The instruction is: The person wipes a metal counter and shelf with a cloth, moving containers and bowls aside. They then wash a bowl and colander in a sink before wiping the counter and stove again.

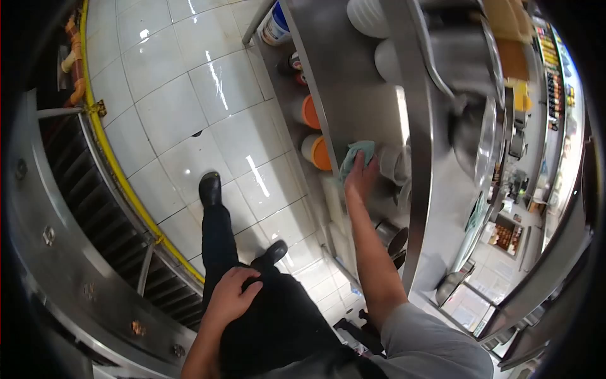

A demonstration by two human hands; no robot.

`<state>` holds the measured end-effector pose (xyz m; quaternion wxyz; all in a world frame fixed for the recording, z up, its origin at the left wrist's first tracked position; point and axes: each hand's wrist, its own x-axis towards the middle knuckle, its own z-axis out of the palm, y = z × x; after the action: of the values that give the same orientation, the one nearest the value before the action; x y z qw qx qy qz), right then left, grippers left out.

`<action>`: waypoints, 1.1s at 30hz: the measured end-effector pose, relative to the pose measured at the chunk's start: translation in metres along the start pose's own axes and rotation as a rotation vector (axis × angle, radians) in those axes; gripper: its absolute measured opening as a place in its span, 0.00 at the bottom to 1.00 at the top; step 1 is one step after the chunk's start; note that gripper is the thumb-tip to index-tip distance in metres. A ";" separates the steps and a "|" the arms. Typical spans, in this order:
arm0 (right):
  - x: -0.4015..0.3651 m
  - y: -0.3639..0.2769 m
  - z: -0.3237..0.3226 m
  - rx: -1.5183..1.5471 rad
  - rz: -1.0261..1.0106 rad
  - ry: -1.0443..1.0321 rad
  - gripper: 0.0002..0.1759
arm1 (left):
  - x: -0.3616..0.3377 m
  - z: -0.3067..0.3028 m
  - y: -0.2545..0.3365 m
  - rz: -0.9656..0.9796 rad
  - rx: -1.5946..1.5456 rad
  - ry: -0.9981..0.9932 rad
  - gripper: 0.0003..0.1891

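Teal cloth (355,155) clutched by right hand (362,180) at shelf (350,88) edge; left hand (230,294) open, empty, on thigh (278,319); tiled floor (183,120) beside.

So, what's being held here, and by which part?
The right hand holds a teal cloth by its near end, against the steel shelf; the left hand holds nothing.

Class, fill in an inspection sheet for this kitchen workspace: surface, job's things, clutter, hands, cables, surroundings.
Surface: stainless steel shelf, shiny.
Job's things: teal cloth against the shelf.
Clutter: orange-lidded tubs on the level beneath; metal pot nearby.
Hands: right hand on the cloth; left hand resting on the person's own thigh.
Cables: nothing seen.
Surroundings: white tiled floor, floor grate.
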<state>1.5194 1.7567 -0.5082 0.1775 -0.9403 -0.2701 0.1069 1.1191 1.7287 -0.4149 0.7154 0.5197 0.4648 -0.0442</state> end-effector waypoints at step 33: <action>0.279 0.076 0.055 -0.908 -0.129 0.292 0.21 | 0.276 0.032 0.099 0.700 0.039 -0.260 0.16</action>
<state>1.7704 1.8643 -0.6174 -0.2088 -0.9092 -0.3196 -0.1662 1.3488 1.8647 -0.5408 0.7304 0.6507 0.1633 0.1286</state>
